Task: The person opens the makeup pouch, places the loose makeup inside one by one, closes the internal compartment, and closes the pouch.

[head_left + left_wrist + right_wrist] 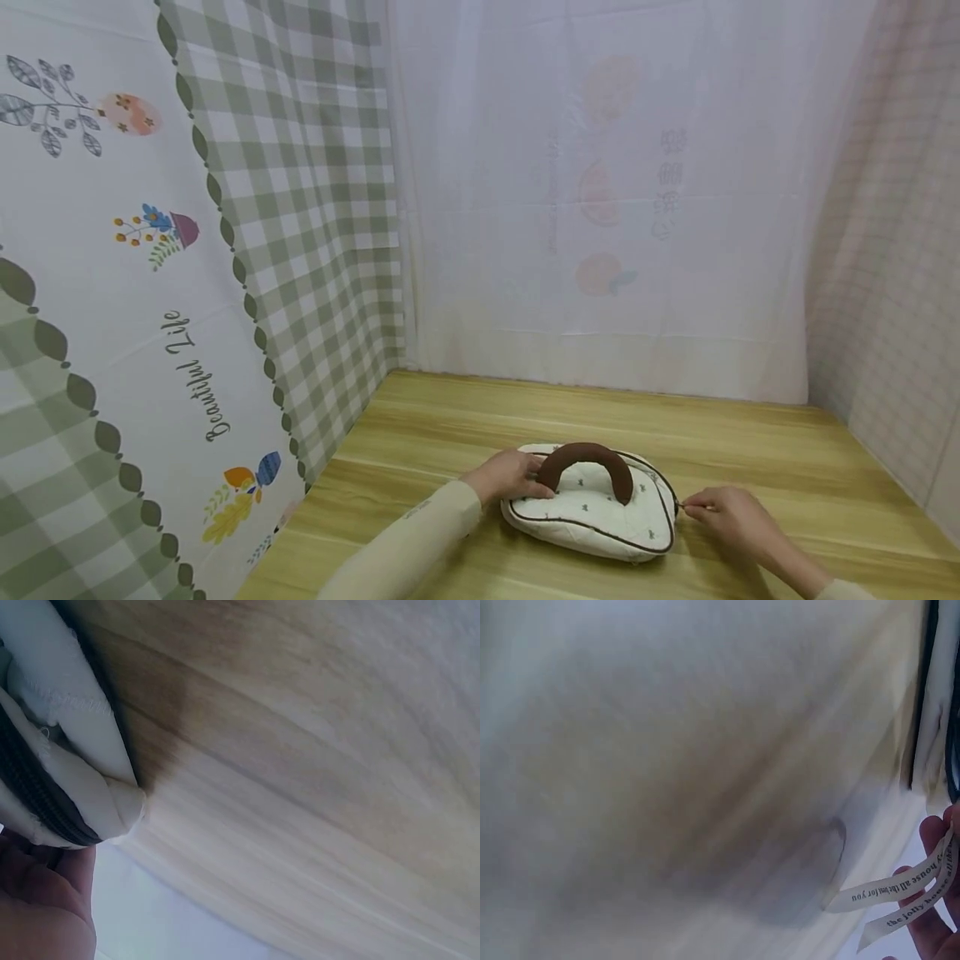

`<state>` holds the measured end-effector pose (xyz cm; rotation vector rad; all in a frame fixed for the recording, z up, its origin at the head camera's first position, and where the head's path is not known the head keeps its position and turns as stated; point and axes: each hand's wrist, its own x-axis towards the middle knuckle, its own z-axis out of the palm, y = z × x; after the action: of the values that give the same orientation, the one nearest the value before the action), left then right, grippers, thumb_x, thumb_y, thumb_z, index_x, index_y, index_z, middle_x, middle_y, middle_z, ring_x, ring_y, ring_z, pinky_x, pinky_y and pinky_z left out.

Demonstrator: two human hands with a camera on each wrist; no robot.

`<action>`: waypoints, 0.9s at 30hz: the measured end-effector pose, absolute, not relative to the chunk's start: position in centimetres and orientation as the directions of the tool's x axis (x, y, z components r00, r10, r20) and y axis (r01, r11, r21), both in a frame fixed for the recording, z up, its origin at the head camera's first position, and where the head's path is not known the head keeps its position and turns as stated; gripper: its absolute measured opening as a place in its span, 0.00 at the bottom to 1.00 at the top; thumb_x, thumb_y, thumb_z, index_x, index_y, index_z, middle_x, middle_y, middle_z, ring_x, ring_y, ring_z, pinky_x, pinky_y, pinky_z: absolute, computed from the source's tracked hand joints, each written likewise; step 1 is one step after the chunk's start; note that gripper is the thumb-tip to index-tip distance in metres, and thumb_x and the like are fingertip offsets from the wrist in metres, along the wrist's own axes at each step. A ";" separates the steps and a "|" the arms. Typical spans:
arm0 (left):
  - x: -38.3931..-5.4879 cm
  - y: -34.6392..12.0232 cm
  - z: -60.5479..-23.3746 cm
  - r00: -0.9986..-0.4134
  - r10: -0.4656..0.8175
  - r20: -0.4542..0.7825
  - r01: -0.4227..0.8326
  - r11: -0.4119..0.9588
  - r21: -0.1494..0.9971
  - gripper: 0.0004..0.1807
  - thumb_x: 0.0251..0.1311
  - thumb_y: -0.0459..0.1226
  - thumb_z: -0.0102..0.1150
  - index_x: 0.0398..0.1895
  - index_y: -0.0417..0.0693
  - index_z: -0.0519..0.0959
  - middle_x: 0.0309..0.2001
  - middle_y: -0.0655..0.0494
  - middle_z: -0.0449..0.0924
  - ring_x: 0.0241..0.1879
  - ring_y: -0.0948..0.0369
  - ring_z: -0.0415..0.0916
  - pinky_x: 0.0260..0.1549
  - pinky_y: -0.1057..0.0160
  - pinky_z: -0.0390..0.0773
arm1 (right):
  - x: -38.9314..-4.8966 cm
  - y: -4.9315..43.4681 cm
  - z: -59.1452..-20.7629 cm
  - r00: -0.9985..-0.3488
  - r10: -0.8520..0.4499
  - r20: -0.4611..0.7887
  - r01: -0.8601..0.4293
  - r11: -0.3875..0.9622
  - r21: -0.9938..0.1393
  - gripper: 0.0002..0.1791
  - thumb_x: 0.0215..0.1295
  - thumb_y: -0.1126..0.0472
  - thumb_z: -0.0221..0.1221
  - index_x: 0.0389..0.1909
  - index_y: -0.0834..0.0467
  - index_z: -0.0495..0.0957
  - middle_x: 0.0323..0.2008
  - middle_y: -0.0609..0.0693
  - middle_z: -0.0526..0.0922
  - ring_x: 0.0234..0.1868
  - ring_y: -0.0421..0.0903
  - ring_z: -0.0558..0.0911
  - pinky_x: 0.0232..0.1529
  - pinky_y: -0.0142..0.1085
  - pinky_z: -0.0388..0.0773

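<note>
A white quilted zip bag [592, 508] with brown piping, small dark prints and a curved brown handle [588, 452] lies on the table. My left hand [513, 477] holds its left end from above, thumb and fingers close to the handle's left foot. The left wrist view shows the bag's end with its dark zipper [37, 784] beside the curled fingers. Off the bag's right end, my right hand [731, 518] pinches the zipper pull at its tip. A printed ribbon tab [900, 889] hangs from these fingers in the right wrist view. The bag's inside is hidden.
The wood-grain table [420, 425] extends around the bag. A green checked cloth with printed plants [300, 183] hangs on the left, a pale white curtain [487, 208] at the back, and a faintly checked cloth [892, 250] on the right.
</note>
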<state>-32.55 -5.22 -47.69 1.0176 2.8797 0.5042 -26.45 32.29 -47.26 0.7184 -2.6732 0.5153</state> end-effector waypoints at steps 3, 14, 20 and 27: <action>-32.4 -5.1 -47.8 -0.780 0.621 0.078 0.612 0.729 0.308 0.18 0.60 0.55 0.66 0.49 0.59 0.86 0.54 0.71 0.81 0.52 0.69 0.78 0.50 0.73 0.72 | -25.4 32.1 -47.4 -0.851 -0.378 0.364 -0.489 0.823 -0.289 0.02 0.56 0.60 0.70 0.30 0.52 0.89 0.29 0.44 0.87 0.33 0.38 0.83 0.35 0.41 0.80; -32.6 -5.1 -48.3 -0.745 0.656 0.120 0.664 0.711 0.231 0.15 0.61 0.54 0.65 0.44 0.58 0.86 0.51 0.72 0.82 0.46 0.70 0.79 0.49 0.73 0.73 | -22.6 31.2 -47.1 -0.926 -0.262 0.273 -0.361 0.828 -0.429 0.02 0.59 0.58 0.68 0.32 0.50 0.88 0.34 0.47 0.88 0.38 0.39 0.83 0.40 0.39 0.79; -32.7 -5.1 -48.4 -0.729 0.669 0.148 0.684 0.700 0.206 0.13 0.62 0.54 0.64 0.39 0.59 0.85 0.47 0.73 0.83 0.42 0.71 0.79 0.46 0.73 0.74 | -22.3 31.3 -47.6 -0.886 -0.294 0.358 -0.431 0.808 -0.402 0.02 0.56 0.61 0.70 0.30 0.51 0.89 0.30 0.45 0.87 0.36 0.34 0.81 0.37 0.38 0.79; -32.6 -5.1 -48.3 -0.743 0.654 0.141 0.667 0.709 0.227 0.14 0.61 0.54 0.65 0.41 0.58 0.85 0.46 0.72 0.84 0.43 0.71 0.79 0.44 0.73 0.75 | -22.6 31.2 -47.3 -0.927 -0.252 0.277 -0.355 0.829 -0.432 0.02 0.60 0.58 0.68 0.32 0.50 0.89 0.34 0.46 0.88 0.39 0.40 0.83 0.40 0.39 0.79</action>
<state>-32.60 -5.07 -48.31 1.1410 2.9501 0.4228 -22.61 31.20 -47.32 0.4708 -2.8026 0.7225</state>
